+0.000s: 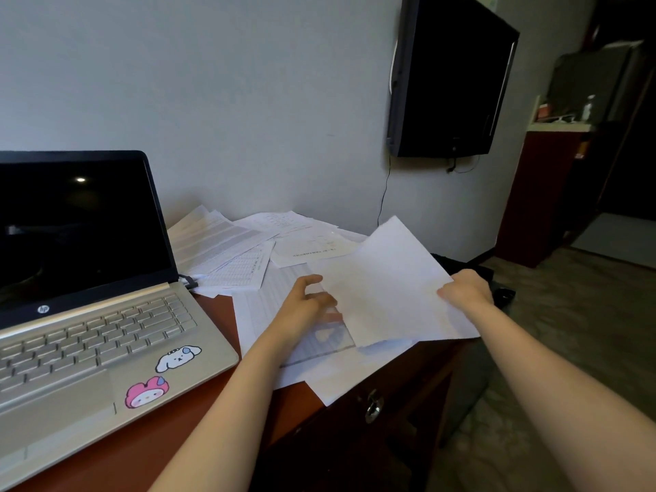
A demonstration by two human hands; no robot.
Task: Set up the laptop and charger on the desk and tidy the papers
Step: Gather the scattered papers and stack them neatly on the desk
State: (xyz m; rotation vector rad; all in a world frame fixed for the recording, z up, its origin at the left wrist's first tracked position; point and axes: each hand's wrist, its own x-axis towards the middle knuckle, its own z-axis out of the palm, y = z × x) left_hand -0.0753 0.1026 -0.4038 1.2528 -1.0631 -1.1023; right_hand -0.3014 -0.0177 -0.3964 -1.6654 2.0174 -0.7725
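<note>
1. Laptop on desk, left of frame.
2. Papers spread right of it, mid-frame.
3. Television on wall, upper right, above papers.

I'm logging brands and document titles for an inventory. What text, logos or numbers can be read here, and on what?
"hp": logo below the screen of the laptop.
Too small and blurred to read: printed lines and tables on the papers on the desk.
Unreadable: a small mark on the lower edge of the television.
No words: the cartoon stickers on the laptop.
</note>
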